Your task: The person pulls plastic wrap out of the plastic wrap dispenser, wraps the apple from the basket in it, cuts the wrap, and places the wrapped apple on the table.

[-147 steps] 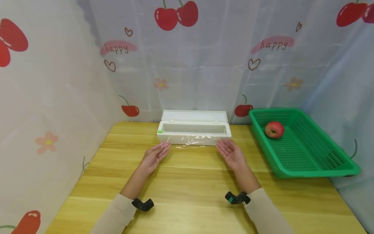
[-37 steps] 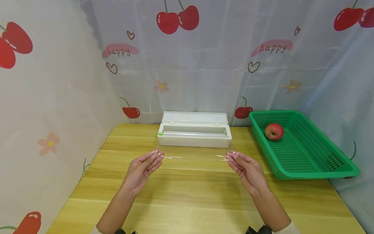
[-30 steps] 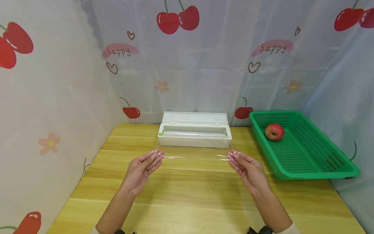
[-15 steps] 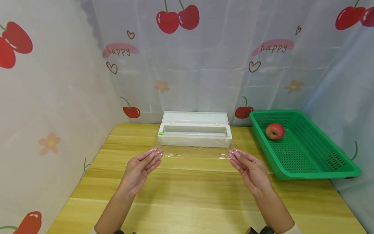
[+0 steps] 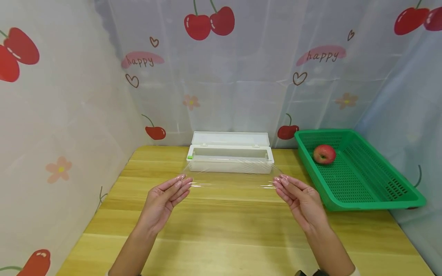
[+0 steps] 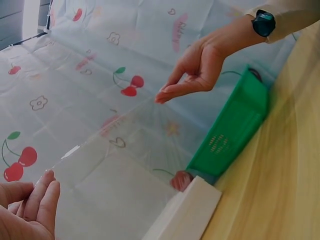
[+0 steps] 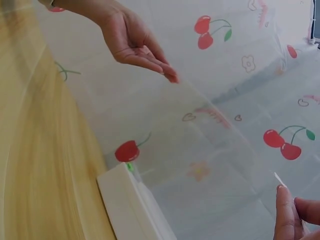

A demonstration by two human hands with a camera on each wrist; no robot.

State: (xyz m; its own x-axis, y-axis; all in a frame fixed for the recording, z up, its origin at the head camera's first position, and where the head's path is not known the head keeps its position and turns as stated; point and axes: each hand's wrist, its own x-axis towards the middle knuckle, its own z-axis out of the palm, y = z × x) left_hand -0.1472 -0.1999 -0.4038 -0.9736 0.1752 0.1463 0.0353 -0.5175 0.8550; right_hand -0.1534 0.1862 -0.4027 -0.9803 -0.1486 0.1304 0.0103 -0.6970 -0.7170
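Observation:
A clear sheet of plastic wrap [image 5: 231, 179] stretches from a long white dispenser box [image 5: 228, 167] toward me. My left hand [image 5: 162, 203] pinches one front corner of the wrap between thumb and fingers. The opposite corner is pinched by my right hand [image 5: 305, 203]. Both hands hold the film raised above the table, as the left wrist view shows with the wrap [image 6: 135, 150] taut between them. The box's lid [image 5: 230, 138] is tipped back, and a small green piece [image 5: 190, 157] sits at its left end.
To the right stands a green plastic basket [image 5: 373, 168] with a red apple [image 5: 324, 154] inside. The wooden table [image 5: 221, 230] meets a cherry-printed curtain [image 5: 228, 96] behind the box, with more curtain on both sides.
Since the earliest frame, both hands have drawn the wrap out of the box toward me and spread farther apart. Over the last second the right hand has shifted slightly right.

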